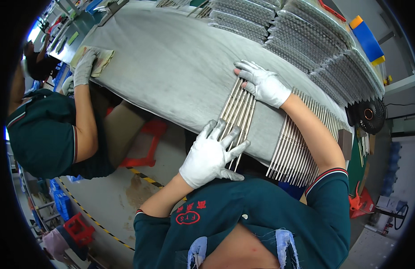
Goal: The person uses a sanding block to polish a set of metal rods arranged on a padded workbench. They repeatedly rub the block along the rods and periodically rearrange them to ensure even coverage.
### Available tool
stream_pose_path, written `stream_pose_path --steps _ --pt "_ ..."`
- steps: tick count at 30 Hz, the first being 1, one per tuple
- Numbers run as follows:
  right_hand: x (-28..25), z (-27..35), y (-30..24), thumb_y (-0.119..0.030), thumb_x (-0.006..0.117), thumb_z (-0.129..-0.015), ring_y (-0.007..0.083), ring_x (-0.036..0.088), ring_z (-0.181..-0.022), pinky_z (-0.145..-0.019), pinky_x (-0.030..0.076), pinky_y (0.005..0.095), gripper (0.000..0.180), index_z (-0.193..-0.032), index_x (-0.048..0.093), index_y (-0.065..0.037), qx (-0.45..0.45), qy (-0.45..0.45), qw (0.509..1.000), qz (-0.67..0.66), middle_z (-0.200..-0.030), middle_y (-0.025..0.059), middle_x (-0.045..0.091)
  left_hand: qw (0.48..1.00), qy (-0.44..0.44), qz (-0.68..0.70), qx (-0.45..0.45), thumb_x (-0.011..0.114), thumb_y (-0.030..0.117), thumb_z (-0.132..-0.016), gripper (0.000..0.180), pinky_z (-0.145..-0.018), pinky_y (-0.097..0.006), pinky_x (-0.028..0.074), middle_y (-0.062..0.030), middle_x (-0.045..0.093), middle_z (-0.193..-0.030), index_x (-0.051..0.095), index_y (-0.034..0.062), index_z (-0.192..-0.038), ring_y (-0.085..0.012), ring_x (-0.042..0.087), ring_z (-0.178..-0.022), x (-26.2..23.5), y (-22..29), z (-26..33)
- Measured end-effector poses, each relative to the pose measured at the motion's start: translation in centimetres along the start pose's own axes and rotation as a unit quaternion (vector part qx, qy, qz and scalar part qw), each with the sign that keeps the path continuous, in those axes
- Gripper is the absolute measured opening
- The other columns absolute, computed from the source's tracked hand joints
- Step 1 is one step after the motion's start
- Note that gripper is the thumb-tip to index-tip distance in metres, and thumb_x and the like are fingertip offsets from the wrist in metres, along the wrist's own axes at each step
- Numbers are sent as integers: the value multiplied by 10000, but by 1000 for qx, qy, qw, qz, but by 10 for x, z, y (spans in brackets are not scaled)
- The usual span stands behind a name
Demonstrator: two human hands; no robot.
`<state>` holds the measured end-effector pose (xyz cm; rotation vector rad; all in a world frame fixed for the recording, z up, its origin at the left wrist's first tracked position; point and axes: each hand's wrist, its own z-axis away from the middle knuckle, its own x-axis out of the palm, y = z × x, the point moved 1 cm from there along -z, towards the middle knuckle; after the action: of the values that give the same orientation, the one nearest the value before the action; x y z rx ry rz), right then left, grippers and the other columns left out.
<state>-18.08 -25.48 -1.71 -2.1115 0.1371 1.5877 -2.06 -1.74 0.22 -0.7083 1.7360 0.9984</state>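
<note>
Left hand (210, 155), white-gloved, fingers spread and pressed flat on the near ends of a small batch of metal rods (237, 112); nothing gripped. Right hand (264, 84), white-gloved, likewise flat and ungrasping, palm down on the far ends of the same batch. Rods: bright, slender, laid side by side on the grey cloth-covered table (171, 67), long axis running from the near left hand away to the right hand. Larger row of rods (297, 148): just to the right, parallel, under the right forearm. Stacked trays of parts (315, 40): at the table's far side. Co-worker's gloved hand (84, 67): well apart on the left, resting on a folded cloth (102, 58).
</note>
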Motion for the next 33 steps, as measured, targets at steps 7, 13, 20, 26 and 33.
stream_pose_path --steps 7,13,20,26,33 --pt "-3 1 -11 -315 598 -990 344 409 -1434 -1190 338 450 472 -1391 576 -66 54 11 998 3 -1509 157 486 998 12 -13 64 731 660 -726 791 -1074 -610 409 -159 576 -1386 585 213 -1361 -443 533 -1270 3 -4 3" --pt "-42 53 -79 -373 648 -919 366 395 -1443 -1210 257 559 605 -1399 556 -18 75 -72 992 73 -1513 201 469 997 37 29 60 796 415 -754 630 -1028 -578 463 -129 641 -1281 616 184 -1312 -393 603 -1188 -3 -3 17" --pt "-31 102 -128 -482 682 -861 357 410 -1429 -1183 216 639 696 -1406 572 -63 76 -175 972 134 -1510 215 464 995 83 2 63 751 184 -697 586 -976 -540 519 -107 678 -1218 656 156 -1275 -365 653 -1092 6 -6 16" --pt "-26 101 -128 -550 701 -835 360 400 -1433 -1183 209 641 781 -1428 549 -65 79 -164 973 138 -1512 222 456 990 120 2 68 783 234 -759 494 -930 -531 543 -97 685 -1186 664 142 -1229 -364 655 -1066 14 -14 18" --pt "-28 95 -132 -576 660 -864 350 367 -1454 -1186 184 646 764 -1468 523 -128 95 -194 965 150 -1518 213 449 987 143 19 71 820 305 -761 502 -912 -527 549 -92 698 -1150 664 137 -1208 -358 659 -1062 15 -14 16"
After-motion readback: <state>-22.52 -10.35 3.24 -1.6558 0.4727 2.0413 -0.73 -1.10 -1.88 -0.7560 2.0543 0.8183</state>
